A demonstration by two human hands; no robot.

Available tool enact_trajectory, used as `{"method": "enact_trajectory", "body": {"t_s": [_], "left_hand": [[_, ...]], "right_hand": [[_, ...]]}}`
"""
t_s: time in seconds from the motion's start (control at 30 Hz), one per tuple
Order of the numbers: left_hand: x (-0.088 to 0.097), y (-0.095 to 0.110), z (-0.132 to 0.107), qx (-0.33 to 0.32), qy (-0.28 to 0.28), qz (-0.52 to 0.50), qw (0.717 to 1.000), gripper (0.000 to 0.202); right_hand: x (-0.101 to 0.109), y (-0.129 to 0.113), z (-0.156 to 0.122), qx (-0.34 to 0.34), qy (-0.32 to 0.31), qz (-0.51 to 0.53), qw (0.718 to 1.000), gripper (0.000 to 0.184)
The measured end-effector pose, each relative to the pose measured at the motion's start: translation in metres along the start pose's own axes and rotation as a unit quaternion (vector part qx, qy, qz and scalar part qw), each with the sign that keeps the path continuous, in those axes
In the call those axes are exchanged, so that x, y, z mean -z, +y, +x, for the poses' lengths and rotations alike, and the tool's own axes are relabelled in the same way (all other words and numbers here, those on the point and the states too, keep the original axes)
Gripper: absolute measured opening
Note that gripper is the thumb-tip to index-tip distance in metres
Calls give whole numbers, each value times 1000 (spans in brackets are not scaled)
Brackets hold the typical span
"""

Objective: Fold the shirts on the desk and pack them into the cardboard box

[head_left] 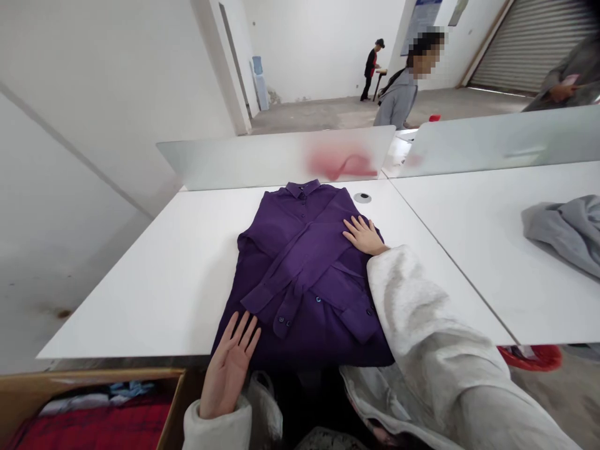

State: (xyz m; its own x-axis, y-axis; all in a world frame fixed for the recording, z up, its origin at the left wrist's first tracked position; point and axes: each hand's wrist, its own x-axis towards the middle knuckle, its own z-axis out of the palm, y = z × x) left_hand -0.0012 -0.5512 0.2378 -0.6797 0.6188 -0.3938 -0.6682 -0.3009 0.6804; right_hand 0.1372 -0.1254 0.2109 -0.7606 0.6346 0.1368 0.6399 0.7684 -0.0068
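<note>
A purple long-sleeved shirt [300, 250] lies on the white table [154, 269], its collar at the far side and its sleeves folded across the front. Buttons show on the cuffs near the lower middle. My right hand [363, 235] rests flat on the shirt's upper right part, fingers spread. At the lower left edge of the shirt is my left hand [233, 359], palm up with fingers stretched out; its fingertips are by a cuff, and I cannot tell whether they touch the cloth. Neither hand holds anything.
A frosted divider [234, 162] runs along the table's back edge. At lower left stands a cardboard box [175, 400] with clothes. A grey garment [569, 228] lies on the right table. A red basket [539, 357] is below. Several people are beyond the divider.
</note>
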Motion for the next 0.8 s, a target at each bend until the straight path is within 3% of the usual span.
{"method": "enact_trajectory", "body": {"t_s": [0.13, 0.27, 0.33, 0.4, 0.47, 0.53, 0.67, 0.73, 0.8], "left_hand": [[36, -3, -20, -32, 67, 59, 995, 40], [88, -26, -30, -38, 148, 81, 985, 12], [107, -36, -30, -33, 171, 70, 982, 8], [118, -42, -28, -30, 178, 57, 982, 18], [120, -44, -22, -37, 183, 54, 981, 25], [117, -42, -14, -45, 178, 70, 981, 25], [112, -35, 3, -25, 126, 107, 986, 20], [111, -30, 7, -27, 124, 99, 987, 20], [111, -26, 10, -31, 131, 93, 987, 20]], "right_hand": [[13, 9, 1, -9, 19, 81, 996, 55], [54, 21, -18, -11, 46, 260, 965, 47], [85, 25, -44, -12, 57, 333, 941, 45], [118, 25, -79, -12, 48, 363, 930, 44], [147, 20, -120, -8, 0, 362, 932, 44], [165, 15, -161, -8, -88, 351, 932, 45], [162, 12, -227, -35, -285, 326, 901, 48], [147, 14, -254, -72, -309, 327, 890, 50], [129, 16, -277, -121, -291, 328, 891, 54]]}}
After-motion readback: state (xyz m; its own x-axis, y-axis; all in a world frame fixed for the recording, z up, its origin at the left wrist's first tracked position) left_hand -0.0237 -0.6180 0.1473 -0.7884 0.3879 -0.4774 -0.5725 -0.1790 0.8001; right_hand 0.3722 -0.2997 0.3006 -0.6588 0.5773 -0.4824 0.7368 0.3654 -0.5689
